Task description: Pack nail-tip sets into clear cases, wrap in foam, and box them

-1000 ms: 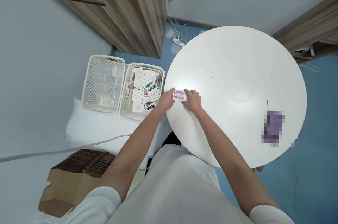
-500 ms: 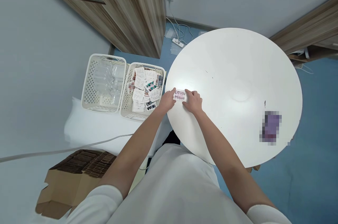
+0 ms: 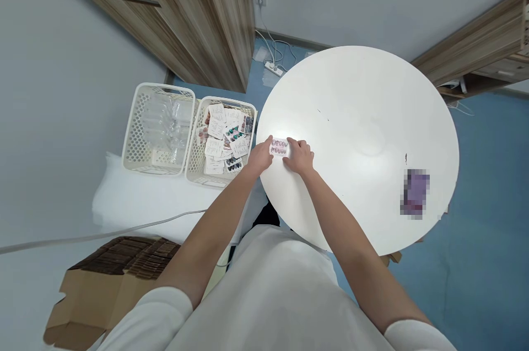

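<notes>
A small white card of purple press-on nails (image 3: 279, 146) lies at the left edge of the round white table (image 3: 363, 119). My left hand (image 3: 260, 157) pinches the card's left end. On its right end rest the curled fingers of my right hand (image 3: 301, 156). Both hands lie low on the tabletop, close together.
Two white perforated baskets stand on a white surface to the left: one (image 3: 159, 128) with clear plastic pieces, one (image 3: 223, 141) with several nail cards. An open cardboard box (image 3: 107, 279) sits below them. A blurred purple item (image 3: 414, 192) lies at the table's right. A power strip (image 3: 273, 67) lies on the blue floor.
The hands stay on the nail card. The camera has drifted, so the scene shifts slightly left and down in view.
</notes>
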`<state>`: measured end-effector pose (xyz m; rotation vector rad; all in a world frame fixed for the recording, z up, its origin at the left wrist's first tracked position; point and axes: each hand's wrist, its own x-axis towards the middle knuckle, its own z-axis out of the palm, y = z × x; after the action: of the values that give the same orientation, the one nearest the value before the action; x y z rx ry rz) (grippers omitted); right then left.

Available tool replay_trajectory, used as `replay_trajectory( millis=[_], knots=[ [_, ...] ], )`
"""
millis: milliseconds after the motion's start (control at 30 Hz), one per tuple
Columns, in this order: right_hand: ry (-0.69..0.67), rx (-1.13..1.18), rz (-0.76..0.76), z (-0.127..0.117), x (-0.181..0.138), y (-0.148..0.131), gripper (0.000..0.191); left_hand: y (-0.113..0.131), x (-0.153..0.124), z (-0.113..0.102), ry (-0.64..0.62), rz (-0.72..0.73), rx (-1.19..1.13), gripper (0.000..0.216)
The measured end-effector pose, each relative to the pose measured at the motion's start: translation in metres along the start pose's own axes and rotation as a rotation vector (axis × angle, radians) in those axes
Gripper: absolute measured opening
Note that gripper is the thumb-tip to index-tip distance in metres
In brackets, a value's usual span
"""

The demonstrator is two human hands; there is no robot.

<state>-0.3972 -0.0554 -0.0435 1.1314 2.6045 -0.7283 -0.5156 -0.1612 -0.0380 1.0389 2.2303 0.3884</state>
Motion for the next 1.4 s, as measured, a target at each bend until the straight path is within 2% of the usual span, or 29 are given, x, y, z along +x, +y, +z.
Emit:
replay_trajectory(
  millis=[133,267,433,533,667,800,933,1133,1400],
  knots=[
    [0.005,-0.005,0.006,0.004,0.000,0.001,0.068,-0.002,0.002,0.003,0.018,-0.003,0.003,0.070],
    [0.015,0.014,0.024,0.007,-0.002,0.003,0.083,-0.003,0.003,0.006,0.061,-0.010,0.002,0.076],
    [0.013,0.201,-0.056,0.002,-0.018,0.014,0.094,0.002,-0.013,0.012,0.144,-0.057,-0.019,0.082],
    [0.020,0.418,-0.130,-0.002,-0.040,0.023,0.088,0.005,-0.038,0.018,0.165,-0.038,-0.087,0.077],
    [0.072,0.616,-0.102,-0.006,-0.086,0.037,0.068,0.006,-0.086,0.030,0.198,-0.027,-0.189,0.065],
    [0.064,0.687,-0.112,-0.010,-0.139,0.052,0.054,0.010,-0.141,0.043,0.162,0.007,-0.257,0.050],
    [-0.025,0.674,-0.222,-0.015,-0.175,0.067,0.039,0.016,-0.188,0.057,0.178,-0.065,-0.272,0.042],
    [-0.151,0.631,-0.351,-0.016,-0.187,0.069,0.030,0.028,-0.233,0.075,0.279,-0.174,-0.304,0.044],
    [-0.308,0.583,-0.513,-0.011,-0.186,0.040,0.029,0.025,-0.272,0.076,0.343,-0.308,-0.368,0.045]
  ],
)
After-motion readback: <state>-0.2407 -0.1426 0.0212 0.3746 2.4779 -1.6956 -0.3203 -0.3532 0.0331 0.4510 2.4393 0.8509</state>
